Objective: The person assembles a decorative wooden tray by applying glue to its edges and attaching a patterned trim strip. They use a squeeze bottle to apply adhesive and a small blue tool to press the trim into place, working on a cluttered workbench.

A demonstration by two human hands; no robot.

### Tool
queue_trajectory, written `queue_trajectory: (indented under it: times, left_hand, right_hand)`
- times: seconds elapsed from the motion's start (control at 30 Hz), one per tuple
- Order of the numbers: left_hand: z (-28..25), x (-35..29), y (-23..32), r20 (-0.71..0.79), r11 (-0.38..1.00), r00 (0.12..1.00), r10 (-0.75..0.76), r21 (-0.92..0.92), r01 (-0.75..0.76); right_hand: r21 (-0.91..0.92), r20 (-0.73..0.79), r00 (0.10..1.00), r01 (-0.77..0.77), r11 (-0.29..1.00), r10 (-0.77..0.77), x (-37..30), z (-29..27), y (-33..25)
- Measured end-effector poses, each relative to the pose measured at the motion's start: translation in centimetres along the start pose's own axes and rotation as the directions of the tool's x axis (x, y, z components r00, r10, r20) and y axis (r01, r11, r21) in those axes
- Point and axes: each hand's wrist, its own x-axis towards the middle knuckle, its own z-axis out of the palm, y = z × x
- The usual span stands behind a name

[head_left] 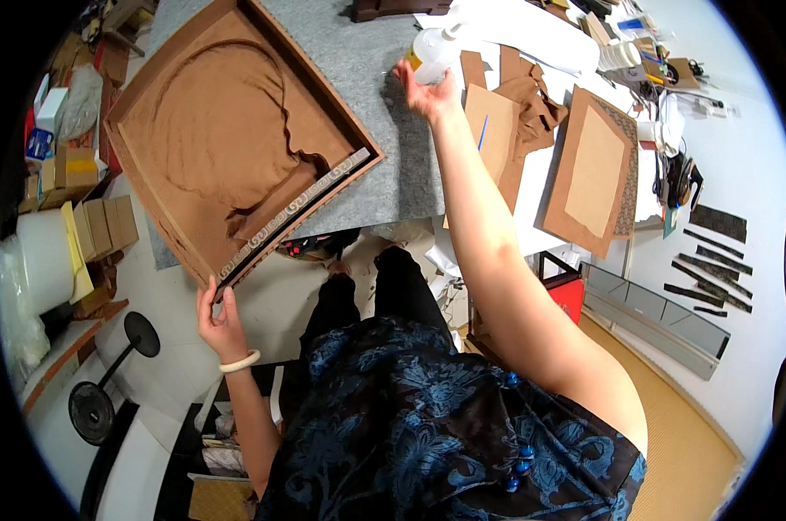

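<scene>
A large square brown tray (141,152), lined with brown cloth and with a round, wrinkled raised shape in it, lies tilted across the left of the table. Along its near side runs a silver-patterned trim strip (293,208) beside a dark band. My left hand (223,328), with a cream bangle on the wrist, has its fingers closed at the tray's near corner. Stretched far forward, my right hand (427,94) has its fingers curled round the lower part of a clear plastic bottle (434,54) with a white top. The palm side is partly hidden.
Right of my right arm lie brown boards, cloth scraps (532,104), a blue pen (483,132) and a framed brown panel (592,169). A grey felt cover (401,165) lies under the tray. Cartons (106,224) and a black-based stand (92,412) are at the left.
</scene>
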Motion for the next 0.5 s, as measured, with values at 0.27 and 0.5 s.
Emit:
queue_trajectory:
  times: [0.27,0.5]
  left_hand:
    - [0.0,-0.1,-0.1,-0.003,0.999,0.999,0.054,-0.010,-0.054]
    - [0.5,0.5,0.0,-0.018,0.997,0.999,0.036,-0.064,-0.037]
  right_hand:
    - [-0.778,0.318,0.410,-0.403,-0.482,-0.855,-12.5,-8.1,-4.0]
    - [-0.725,0.374,0.416,-0.427,-0.541,-0.829,-10.7,-10.8,-5.2]
